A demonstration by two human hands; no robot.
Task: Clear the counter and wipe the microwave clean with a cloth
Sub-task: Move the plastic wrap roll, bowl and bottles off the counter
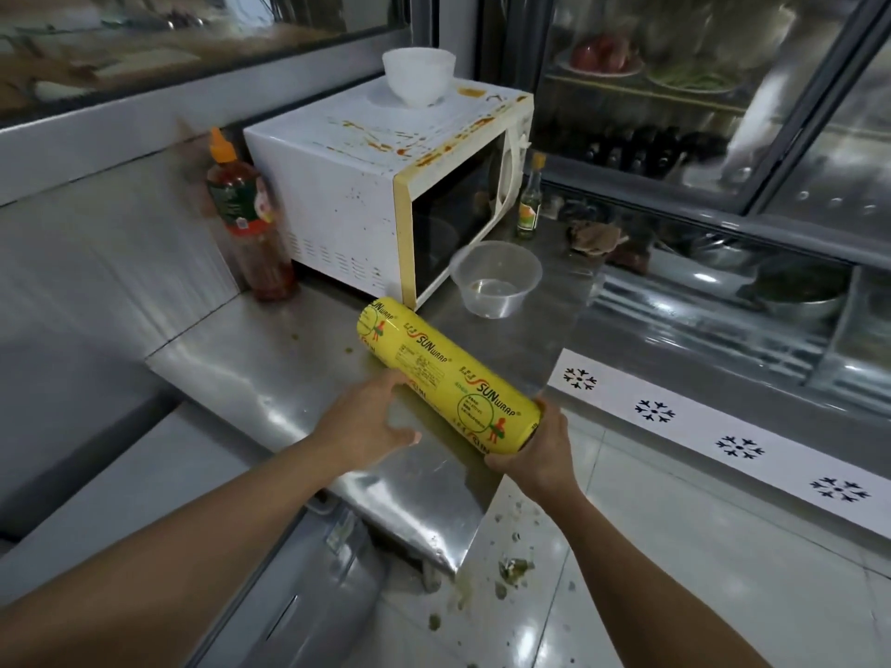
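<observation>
step: clearing the counter (270, 359) — wipe not started, no cloth that I can pick out for sure
wrap roll: big yellow cling-wrap roll (446, 376), lying on its side diagonally across the counter's front edge; far end just beside the microwave's front corner, near end overhanging the edge toward the floor
right hand: right hand (540, 455) cups the roll's near end, fingers curled round the end face
left hand: left hand (371, 419) fingers spread and only lightly bent, at the roll's side near mid-length; looks to be touching it, but can't tell if it bears any weight
handling: judging by bulk, a dense full roll — heavy for its size, stiff, glossy wrapper likely slippery. It'll roll if let go on steel. Best taken two-handed, one hand under each end or one under the middle, not pinched by the wrapper
microwave: white microwave (347, 185) at the counter's back, door open, orange sauce smears across the top and front edge
bowl: white bowl (418, 74) sits on the microwave top, toward its back — must come off before wiping
tub: clear plastic tub (496, 277) on the counter in front of the open door, near the right edge; light, thin-walled
bottles: red sauce bottle (246, 219) upright against the microwave's left side; small bottle (529, 200) behind the door at the right
risk: green food bits on the counter edge and floor below — the roll could slip off the overhang
</observation>
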